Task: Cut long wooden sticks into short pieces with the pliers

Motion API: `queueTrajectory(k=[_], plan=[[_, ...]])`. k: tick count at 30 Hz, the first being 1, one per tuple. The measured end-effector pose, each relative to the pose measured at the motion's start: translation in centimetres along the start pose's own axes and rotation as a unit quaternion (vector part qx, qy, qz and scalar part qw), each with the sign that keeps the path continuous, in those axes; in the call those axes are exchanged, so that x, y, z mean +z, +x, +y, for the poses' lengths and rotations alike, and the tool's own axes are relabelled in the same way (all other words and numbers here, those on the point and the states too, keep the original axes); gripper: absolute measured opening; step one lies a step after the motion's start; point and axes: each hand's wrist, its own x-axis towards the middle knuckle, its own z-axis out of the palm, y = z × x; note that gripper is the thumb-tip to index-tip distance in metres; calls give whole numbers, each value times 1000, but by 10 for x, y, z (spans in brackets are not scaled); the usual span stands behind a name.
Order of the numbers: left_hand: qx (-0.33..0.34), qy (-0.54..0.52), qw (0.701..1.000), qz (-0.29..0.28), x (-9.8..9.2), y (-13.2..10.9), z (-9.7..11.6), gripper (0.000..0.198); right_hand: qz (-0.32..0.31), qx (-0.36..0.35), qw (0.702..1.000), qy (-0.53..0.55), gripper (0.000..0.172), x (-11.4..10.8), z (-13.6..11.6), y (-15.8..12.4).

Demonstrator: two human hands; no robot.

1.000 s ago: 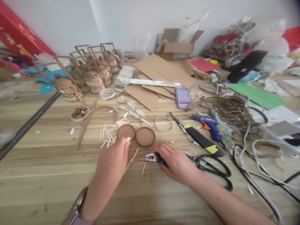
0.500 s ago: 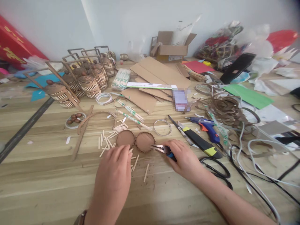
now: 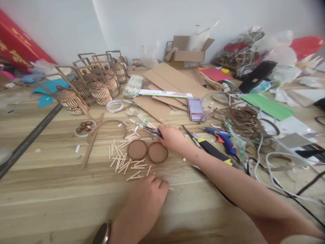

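Note:
In the head view, my right hand (image 3: 172,137) is closed round a pair of pliers (image 3: 155,131). Their jaws point left, over paper-wrapped sticks (image 3: 142,120) beyond two round brown trays with notched rims, a left tray (image 3: 137,149) and a right tray (image 3: 157,152). My left hand (image 3: 146,196) rests low over the table nearer to me, fingers curled down. A pale stick end (image 3: 171,188) shows by its fingertips; the rest is hidden. Short cut wooden sticks (image 3: 122,161) lie scattered left of and below the trays.
Several small lidded barrels with tall handles (image 3: 100,93) stand at the back left. A ring holding brown beads (image 3: 85,128) lies nearer. On the right are a black-and-yellow tool (image 3: 213,150), a blue glue gun (image 3: 225,137), coiled brown strips (image 3: 241,115) and cables. Cardboard sheets (image 3: 175,79) lie behind.
My right hand has carried the pliers left and away from me, past the trays to the wrapped sticks. My left hand has moved right and nearer to me, uncovering more cut sticks.

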Motion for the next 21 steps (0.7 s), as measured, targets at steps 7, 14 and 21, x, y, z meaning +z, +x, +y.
queueTrajectory(k=[7,14,21], plan=[[-101,24,993,60,2,-1,-10,27,-56,9,998,26,13,6,2,21],[-121,-22,985,119,9,0,-15,29,12,18,995,93,9,-29,23,-19],[-176,-356,883,249,1,-8,-17,30,-31,-26,917,397,16,-20,19,-107]])
